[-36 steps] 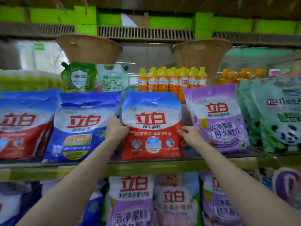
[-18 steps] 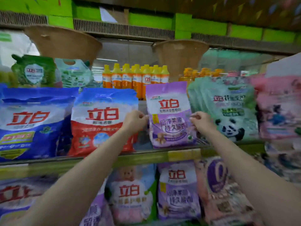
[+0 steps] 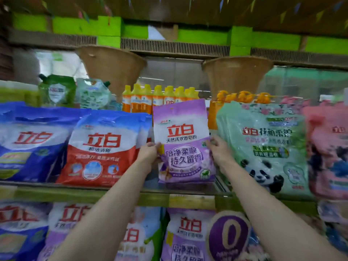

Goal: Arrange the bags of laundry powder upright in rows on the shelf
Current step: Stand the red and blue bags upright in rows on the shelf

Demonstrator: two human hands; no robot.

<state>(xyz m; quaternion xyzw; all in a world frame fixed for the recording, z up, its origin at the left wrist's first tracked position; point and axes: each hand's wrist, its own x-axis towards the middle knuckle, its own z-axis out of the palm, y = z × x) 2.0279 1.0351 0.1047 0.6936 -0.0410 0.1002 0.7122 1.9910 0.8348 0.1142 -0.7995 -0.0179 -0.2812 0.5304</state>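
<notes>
A purple bag of laundry powder [image 3: 183, 142] stands upright on the middle shelf [image 3: 154, 196]. My left hand [image 3: 148, 154] grips its left edge and my right hand [image 3: 218, 150] grips its right edge. To its left stand a red-and-white bag [image 3: 102, 149] and a blue bag [image 3: 32, 146]. A pale green panda bag [image 3: 267, 147] stands to the right, then a pink bag [image 3: 328, 153] at the frame edge.
Orange bottles [image 3: 160, 97] with yellow caps stand behind the purple bag. Green refill pouches [image 3: 56, 91] sit at the back left. Two woven baskets [image 3: 111, 66] hang above. The lower shelf holds more bags [image 3: 186, 236], partly hidden by my forearms.
My hands left the red-and-white bag and moved right to the purple bag, now gripping it by both edges. The purple bag stands more upright than before.
</notes>
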